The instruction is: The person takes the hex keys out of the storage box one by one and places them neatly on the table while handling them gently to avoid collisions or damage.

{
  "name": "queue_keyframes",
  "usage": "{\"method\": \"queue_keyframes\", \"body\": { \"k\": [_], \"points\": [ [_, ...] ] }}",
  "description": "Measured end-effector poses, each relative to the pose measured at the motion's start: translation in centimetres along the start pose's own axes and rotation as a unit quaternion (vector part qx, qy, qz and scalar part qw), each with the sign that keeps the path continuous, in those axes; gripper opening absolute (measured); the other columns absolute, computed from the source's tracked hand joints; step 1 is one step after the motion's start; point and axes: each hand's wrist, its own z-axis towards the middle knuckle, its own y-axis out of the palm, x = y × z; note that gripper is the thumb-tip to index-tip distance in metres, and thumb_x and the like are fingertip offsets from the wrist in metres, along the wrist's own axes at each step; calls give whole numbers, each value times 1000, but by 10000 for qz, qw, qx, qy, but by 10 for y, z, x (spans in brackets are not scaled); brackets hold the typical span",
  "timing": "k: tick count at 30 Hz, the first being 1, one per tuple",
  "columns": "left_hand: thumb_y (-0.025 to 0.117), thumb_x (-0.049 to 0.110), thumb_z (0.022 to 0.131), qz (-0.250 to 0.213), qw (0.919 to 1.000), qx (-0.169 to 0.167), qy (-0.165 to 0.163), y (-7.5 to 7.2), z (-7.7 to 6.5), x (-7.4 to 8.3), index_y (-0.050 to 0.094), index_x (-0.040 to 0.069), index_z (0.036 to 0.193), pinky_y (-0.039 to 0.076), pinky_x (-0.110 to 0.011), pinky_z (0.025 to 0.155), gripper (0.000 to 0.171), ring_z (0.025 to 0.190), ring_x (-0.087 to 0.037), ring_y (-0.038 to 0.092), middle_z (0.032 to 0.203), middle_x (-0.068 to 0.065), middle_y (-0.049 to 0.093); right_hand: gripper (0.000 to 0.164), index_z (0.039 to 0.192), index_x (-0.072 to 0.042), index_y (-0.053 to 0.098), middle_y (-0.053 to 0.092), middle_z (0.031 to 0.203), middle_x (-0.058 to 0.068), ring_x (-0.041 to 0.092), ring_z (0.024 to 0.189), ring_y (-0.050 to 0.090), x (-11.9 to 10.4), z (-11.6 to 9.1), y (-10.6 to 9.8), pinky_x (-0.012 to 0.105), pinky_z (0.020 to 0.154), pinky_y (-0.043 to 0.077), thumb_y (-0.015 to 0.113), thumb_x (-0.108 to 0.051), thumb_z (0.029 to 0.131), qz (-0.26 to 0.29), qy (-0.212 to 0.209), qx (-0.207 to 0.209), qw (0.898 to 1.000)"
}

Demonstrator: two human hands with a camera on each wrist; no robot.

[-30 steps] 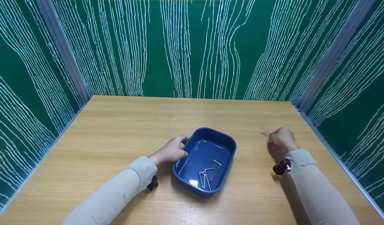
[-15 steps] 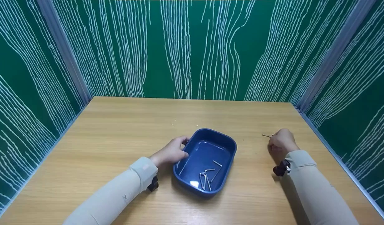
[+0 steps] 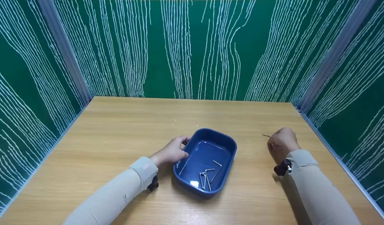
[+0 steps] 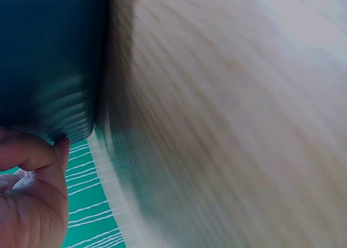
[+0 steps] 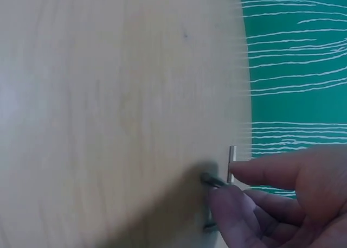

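Observation:
My left hand point(image 3: 170, 151) grips the left side of a blue rectangular tray point(image 3: 232, 156), thumb over the rim and fingers outside. In the left wrist view, its curled fingers point(image 4: 32, 156) press against the tray's wall. Several L-shaped hex keys point(image 3: 217, 163) lie inside, towards the tray's near end. On the right, my right hand point(image 3: 283, 139) is low over the table, pinching a hex key point(image 3: 266, 135) whose thin end points left. The right wrist view shows a straight metal end point(image 5: 232, 158) by one finger and dark metal ends near the other fingertip; the fingers hide the rest.
The wooden table point(image 3: 123, 125) is bounded by green walls point(image 3: 154, 62) with white wavy lines, along its back and sides. Small pale specks point(image 3: 197, 125) dot the wood behind the tray.
At my right fingertips the metal end has turned slightly and now looks thinner and darker. The right hand has barely shifted. My left hand and the tray have stayed in place.

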Motion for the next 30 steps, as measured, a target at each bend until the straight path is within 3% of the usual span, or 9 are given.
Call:
{"method": "queue_keyframes", "body": {
  "k": [3,8,12,15,19,25,30],
  "points": [
    [65,-6,89,-2,10000,-19,-97,1,-1,0,59,3,143,64,-39,87,55,112,-30,66,134,-18,66,32,121,11,69,71,98,14,22,79,67,-3,-4,0,29,66,59,71,-10,97,230,29,-2,9997],
    [64,-7,89,-56,9998,-55,-158,1,-2,1,58,3,146,64,-37,83,58,109,-28,68,136,-17,66,44,136,10,60,71,108,18,24,82,68,-10,-8,-1,31,69,58,69,-16,101,406,-37,38,9992],
    [64,-8,88,-133,9999,-41,-101,1,-2,1,58,1,144,65,-38,83,58,109,-29,68,136,-18,66,60,147,9,54,63,135,27,32,104,67,-17,-9,-3,35,83,58,71,-25,102,335,-113,170,9992],
    [64,-8,87,-78,10000,-20,-47,1,-2,0,59,0,142,64,-37,82,56,108,-28,68,134,-18,67,62,147,8,55,58,145,29,35,113,66,-22,-9,-2,39,89,60,73,-30,101,295,-282,251,9989],
    [65,-6,87,51,10000,-10,-49,2,-1,-1,60,0,141,62,-35,82,54,107,-28,67,133,-18,67,64,147,8,56,57,145,29,37,118,63,-25,-9,-1,41,95,58,74,-33,100,265,-476,278,9981],
    [64,-9,88,-127,9998,-48,-171,2,-1,0,59,1,143,65,-38,83,55,106,-28,69,134,-19,67,66,150,6,54,57,147,30,44,133,57,-34,-10,-1,56,114,50,75,-32,101,371,-730,166,9965],
    [63,-9,90,-223,9995,-48,-219,1,-1,2,58,2,145,65,-37,80,56,104,-27,70,135,-19,66,66,150,4,55,60,145,29,44,132,58,-44,-12,1,54,111,52,77,-33,100,408,-1058,136,9935]
  ]
}}
